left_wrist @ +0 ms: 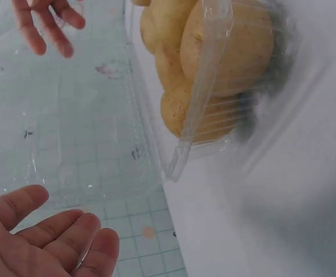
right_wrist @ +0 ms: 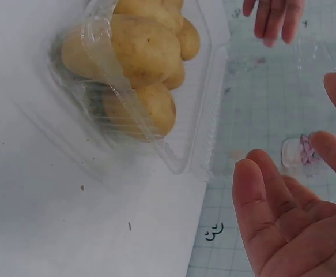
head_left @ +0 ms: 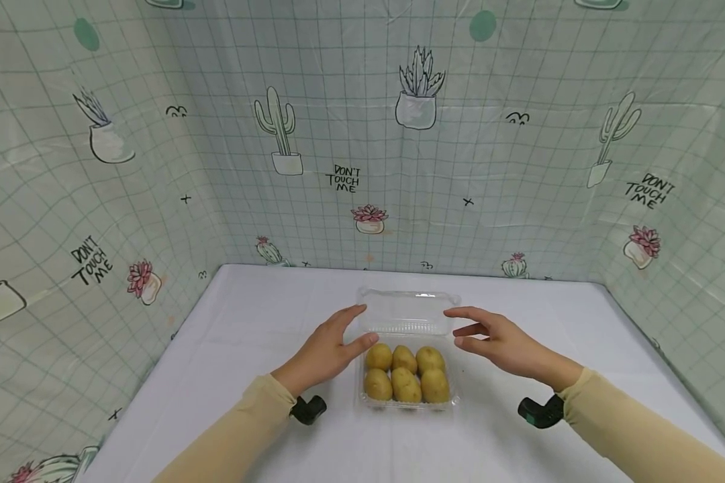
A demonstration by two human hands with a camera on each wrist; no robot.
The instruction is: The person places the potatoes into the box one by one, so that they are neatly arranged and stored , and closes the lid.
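Note:
A clear plastic clamshell box [head_left: 360, 396] lies on the table with its lid [head_left: 405, 312] raised at the back. Several yellow potatoes [head_left: 405, 385] sit inside it in two rows. My left hand [head_left: 329, 349] hovers at the box's left side, fingers extended toward the lid's left edge. Opposite it, my right hand [head_left: 500, 341] is held over the right side, fingers loosely bent near the lid's right edge. In the left wrist view, the left hand [left_wrist: 52, 239] appears apart from the box. Nothing is between the fingers of the right hand [right_wrist: 297, 219] either.
A white cloth covers the table [head_left: 248, 302]. Around its back and sides hangs a checked curtain [head_left: 338, 100] printed with cacti. Black wrist cameras [head_left: 542, 410] sit under both wrists. A few small dark crumbs [right_wrist: 82, 187] lie right of the box.

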